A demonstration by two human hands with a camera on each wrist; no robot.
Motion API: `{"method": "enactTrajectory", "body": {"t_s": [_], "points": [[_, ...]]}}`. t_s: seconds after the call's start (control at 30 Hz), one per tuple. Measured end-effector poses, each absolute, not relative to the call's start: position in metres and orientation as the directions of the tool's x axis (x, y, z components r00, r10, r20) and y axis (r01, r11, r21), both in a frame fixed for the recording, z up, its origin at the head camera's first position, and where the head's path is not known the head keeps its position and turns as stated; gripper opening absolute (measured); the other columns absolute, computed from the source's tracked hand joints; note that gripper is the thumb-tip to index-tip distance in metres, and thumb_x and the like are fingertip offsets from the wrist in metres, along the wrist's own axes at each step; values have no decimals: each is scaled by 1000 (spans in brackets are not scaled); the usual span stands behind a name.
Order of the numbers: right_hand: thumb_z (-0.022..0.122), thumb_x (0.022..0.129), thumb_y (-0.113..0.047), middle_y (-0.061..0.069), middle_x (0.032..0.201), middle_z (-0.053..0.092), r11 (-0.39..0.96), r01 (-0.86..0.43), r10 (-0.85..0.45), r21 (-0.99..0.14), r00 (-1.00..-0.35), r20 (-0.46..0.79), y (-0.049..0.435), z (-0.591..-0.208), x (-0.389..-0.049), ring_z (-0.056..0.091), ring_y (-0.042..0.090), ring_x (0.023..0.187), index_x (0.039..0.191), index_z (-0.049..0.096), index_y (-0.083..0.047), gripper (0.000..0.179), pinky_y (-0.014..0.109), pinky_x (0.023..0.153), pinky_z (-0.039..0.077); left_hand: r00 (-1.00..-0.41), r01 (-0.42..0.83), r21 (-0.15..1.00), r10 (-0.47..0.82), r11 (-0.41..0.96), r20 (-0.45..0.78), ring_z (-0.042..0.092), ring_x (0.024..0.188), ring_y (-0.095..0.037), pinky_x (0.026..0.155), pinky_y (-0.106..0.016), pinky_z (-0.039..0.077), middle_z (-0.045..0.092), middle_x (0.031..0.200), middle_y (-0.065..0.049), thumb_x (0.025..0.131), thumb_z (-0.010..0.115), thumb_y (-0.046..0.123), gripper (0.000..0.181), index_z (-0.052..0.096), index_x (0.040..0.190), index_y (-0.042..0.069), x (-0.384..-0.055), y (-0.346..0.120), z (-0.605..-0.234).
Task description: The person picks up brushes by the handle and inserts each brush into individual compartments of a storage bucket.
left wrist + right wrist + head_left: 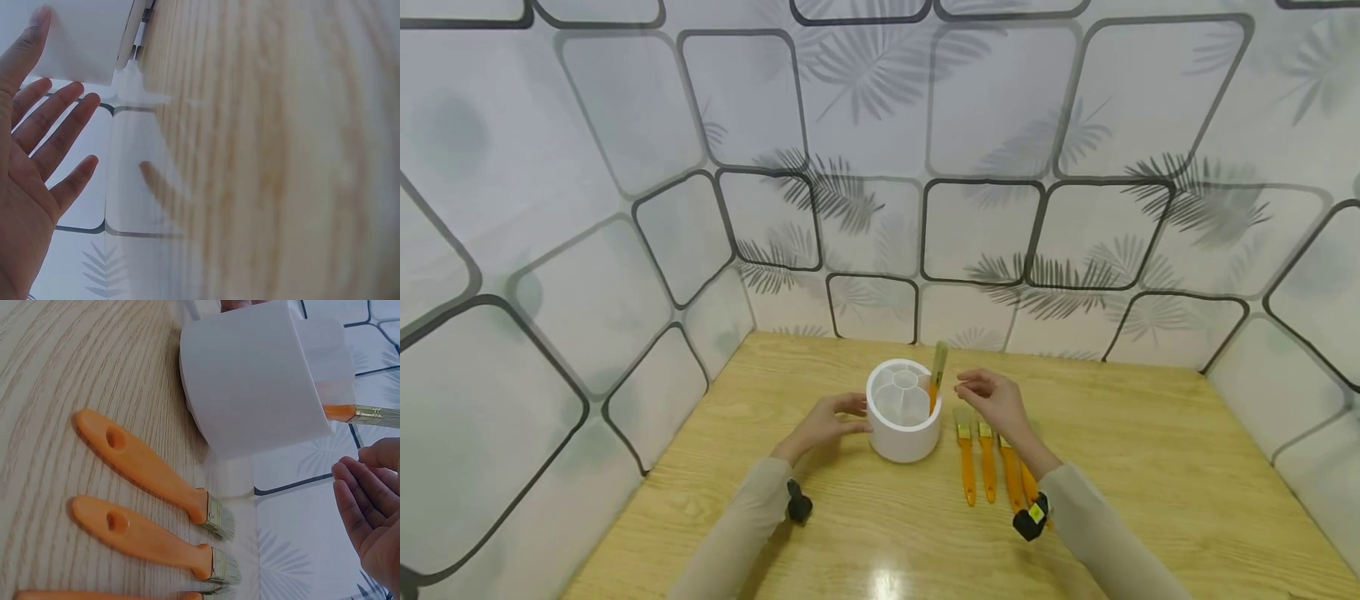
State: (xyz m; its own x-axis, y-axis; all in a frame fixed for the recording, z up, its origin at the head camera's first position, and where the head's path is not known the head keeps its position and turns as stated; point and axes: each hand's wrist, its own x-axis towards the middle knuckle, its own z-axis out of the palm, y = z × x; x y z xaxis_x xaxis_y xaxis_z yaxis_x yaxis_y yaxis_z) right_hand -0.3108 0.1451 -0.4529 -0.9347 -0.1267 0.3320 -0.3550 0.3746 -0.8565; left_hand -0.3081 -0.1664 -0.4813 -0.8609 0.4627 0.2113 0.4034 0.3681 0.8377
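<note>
A round white organizer (904,443) with several inner compartments stands on the table. One paintbrush (938,367) with an orange handle is upright in its right-hand compartment, bristles up. At the organizer's left side is my left hand (826,423), its thumb and fingertips at the wall; in the left wrist view the fingers (57,144) are spread and fairly straight. Just right of the upright brush, my right hand (997,403) hovers with loosely bent fingers and nothing in them; the right wrist view shows a gap between this hand (374,509) and the brush (340,412).
Several orange-handled paintbrushes (966,468) lie side by side right of the organizer, bristles toward the back, partly under my right forearm. Behind the wooden table (820,367) rises a patterned wall covering (880,225), which also runs along both sides.
</note>
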Motion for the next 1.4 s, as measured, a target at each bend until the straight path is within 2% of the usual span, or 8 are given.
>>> {"method": "enactTrajectory", "body": {"t_s": [0.2,0.47,0.83,1.07,1.13,1.4], "points": [[67,86,-15,16,93,70,390,-349,-133,-852,-937,323,148,-451,-310,68,23,82,105,67,-2,23,18,67,53,-859,412,834,463,367,220,59,104,-41,94,-57,42,62,116,-21,79,74,12,50,56,124,-3,-308,-167,-482],[67,87,-15,15,93,70,400,-354,-138,-845,-935,326,153,-455,-306,68,23,82,105,66,-3,21,18,67,54,-850,411,828,489,382,196,58,106,-40,95,-54,43,60,118,-21,80,73,14,51,54,125,-3,-306,-166,-481],[67,87,-19,15,95,70,389,-333,-138,-859,-943,303,153,-449,-305,67,26,84,105,66,-4,24,16,67,52,-847,414,829,493,376,199,57,107,-42,96,-57,41,60,120,-21,80,73,14,53,54,126,-3,-307,-168,-478],[65,87,-14,19,96,69,398,-328,-136,-857,-945,299,154,-446,-299,66,33,86,107,65,0,24,17,67,52,-852,407,828,486,385,193,57,107,-41,97,-57,40,60,119,-22,81,72,15,52,53,127,-2,-306,-167,-479],[66,87,-19,17,96,70,398,-324,-130,-858,-946,297,157,-454,-305,66,33,87,107,66,-2,26,17,67,52,-856,401,829,482,389,188,57,107,-41,97,-56,40,60,119,-21,81,72,15,53,53,127,-2,-305,-167,-478],[66,87,-19,15,96,70,431,-285,-102,-856,-958,268,162,-454,-304,66,33,88,108,66,-5,25,21,66,54,-849,413,821,492,394,191,58,107,-39,96,-55,42,60,120,-21,81,72,15,52,53,126,-3,-307,-167,-479]]}}
